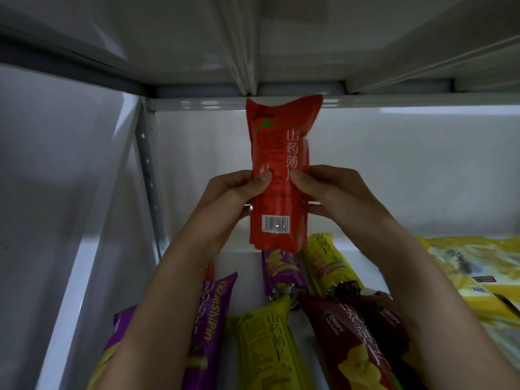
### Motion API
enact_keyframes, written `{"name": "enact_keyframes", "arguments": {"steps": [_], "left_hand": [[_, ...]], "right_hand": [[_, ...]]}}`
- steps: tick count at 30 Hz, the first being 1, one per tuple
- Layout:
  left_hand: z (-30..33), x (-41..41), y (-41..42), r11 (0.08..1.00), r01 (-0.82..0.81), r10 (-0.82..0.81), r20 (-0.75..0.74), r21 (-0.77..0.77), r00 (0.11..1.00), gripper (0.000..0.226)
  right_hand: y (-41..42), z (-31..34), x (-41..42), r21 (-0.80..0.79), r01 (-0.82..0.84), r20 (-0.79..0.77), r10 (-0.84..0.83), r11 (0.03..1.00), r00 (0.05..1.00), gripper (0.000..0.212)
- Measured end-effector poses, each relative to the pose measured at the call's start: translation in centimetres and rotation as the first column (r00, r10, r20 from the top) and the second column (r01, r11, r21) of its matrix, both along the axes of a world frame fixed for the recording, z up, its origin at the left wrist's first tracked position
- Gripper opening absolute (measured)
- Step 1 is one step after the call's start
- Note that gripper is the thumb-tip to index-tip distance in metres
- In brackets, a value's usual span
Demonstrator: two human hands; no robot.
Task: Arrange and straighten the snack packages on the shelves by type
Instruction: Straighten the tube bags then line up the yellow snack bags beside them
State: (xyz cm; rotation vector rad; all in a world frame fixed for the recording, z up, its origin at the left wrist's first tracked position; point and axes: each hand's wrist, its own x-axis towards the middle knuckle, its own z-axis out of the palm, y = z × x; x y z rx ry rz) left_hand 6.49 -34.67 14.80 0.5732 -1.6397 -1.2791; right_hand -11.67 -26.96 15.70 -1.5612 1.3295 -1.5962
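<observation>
An orange-red snack package (281, 153) with white lettering and a barcode is held upright in the air above the white shelf (247, 302). My left hand (233, 198) grips its left edge, thumb on the front. My right hand (326, 190) grips the right edge the same way. Below it on the shelf lie long packages: a purple one (213, 313) at the left, a yellow one (270, 342) in the middle, a dark red one (357, 342) to the right, and a purple one (278, 271) and a yellow one (326, 263) further back.
Wide yellow flat bags (472, 271) lie at the right of the shelf. The underside of the upper shelf (253, 52) is just above the held package. A perforated metal upright (149, 175) and a white side wall close off the left.
</observation>
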Motion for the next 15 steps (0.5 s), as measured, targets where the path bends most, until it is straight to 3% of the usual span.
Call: {"name": "enact_keyframes", "arguments": {"steps": [6, 11, 15], "left_hand": [[0.1, -0.7, 0.1, 0.999, 0.039, -0.04, 0.01, 0.037, 0.999, 0.043], [-0.1, -0.4, -0.2, 0.998, -0.049, 0.047, -0.036, -0.032, 0.998, 0.032], [0.0, 0.3, -0.1, 0.996, -0.046, 0.046, -0.01, -0.078, 0.999, 0.036]], "right_hand": [[-0.2, -0.1, -0.6, -0.03, 0.083, -0.027, -0.084, 0.996, 0.996, 0.02], [0.3, 0.0, -0.3, -0.006, 0.009, -0.062, -0.009, 1.0, 0.998, 0.024], [0.2, 0.1, 0.0, -0.107, 0.01, -0.025, -0.012, 0.994, 1.0, 0.027]]}}
